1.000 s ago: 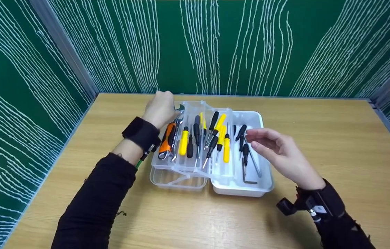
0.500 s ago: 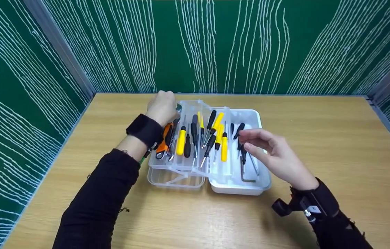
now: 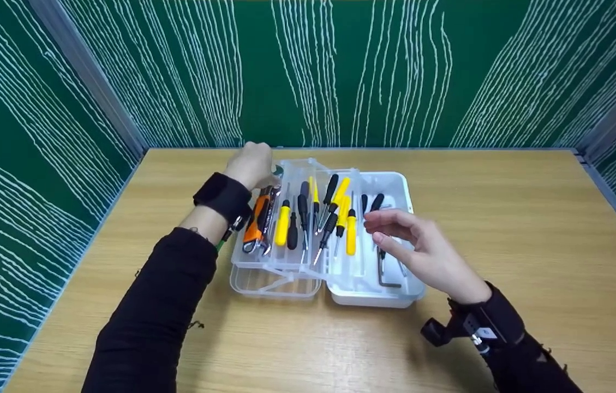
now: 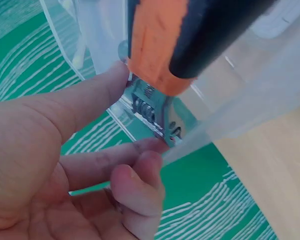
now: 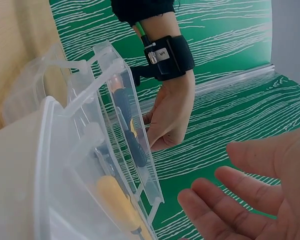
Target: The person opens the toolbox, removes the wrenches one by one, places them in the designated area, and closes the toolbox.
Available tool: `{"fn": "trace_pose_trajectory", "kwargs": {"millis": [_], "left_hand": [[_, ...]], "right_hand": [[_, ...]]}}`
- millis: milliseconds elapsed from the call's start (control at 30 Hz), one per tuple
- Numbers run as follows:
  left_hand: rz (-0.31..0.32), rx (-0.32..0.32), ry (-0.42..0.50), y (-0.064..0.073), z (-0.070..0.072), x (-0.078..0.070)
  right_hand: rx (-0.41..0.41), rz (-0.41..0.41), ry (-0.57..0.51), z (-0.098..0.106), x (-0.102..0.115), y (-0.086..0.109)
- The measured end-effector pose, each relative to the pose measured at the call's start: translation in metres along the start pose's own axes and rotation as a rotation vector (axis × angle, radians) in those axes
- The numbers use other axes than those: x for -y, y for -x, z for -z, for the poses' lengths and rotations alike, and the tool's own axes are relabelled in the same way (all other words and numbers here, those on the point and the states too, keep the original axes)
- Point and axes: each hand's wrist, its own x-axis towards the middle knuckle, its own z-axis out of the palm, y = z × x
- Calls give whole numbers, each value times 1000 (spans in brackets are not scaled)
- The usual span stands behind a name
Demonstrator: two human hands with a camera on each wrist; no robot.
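Observation:
My left hand [image 3: 250, 165] is at the far left of the open toolbox, thumb and fingers pinching the metal head of an orange-and-black adjustable wrench [image 3: 255, 226]. Its adjusting screw shows between the fingertips in the left wrist view, below the orange handle [image 4: 157, 45]. The wrench lies in the clear left tray, beside a silver wrench [image 3: 267, 243]. My right hand [image 3: 422, 243] hovers over the white toolbox base [image 3: 378, 299] with fingers slightly bent and nothing held. It hides some of the black-handled tools there.
Yellow screwdrivers [image 3: 282, 225] and black screwdrivers [image 3: 303, 210] lie in the clear trays. A hex key [image 3: 389, 284] lies in the white base. Behind the wooden table [image 3: 504, 229] stand green panels [image 3: 362, 65] with white lines.
My right hand has shifted left over the white base. My left hand stays at the wrench head with only a slight shift. The view has drifted a little.

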Motion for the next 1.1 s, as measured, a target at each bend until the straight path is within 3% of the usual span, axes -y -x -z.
{"fn": "trace_pose_trajectory", "kwargs": {"millis": [333,733,1100], "left_hand": [[-61,39,-118,-2,0,-2],[-92,35,-139,-6,-6,0],[-44,80,-124,-4,-2,-2]], "right_hand": [[25,3,-24,-3,1,0],[19,22,-23,-4,-3,-1],[29,18,-14,-5,-6,-3]]}}
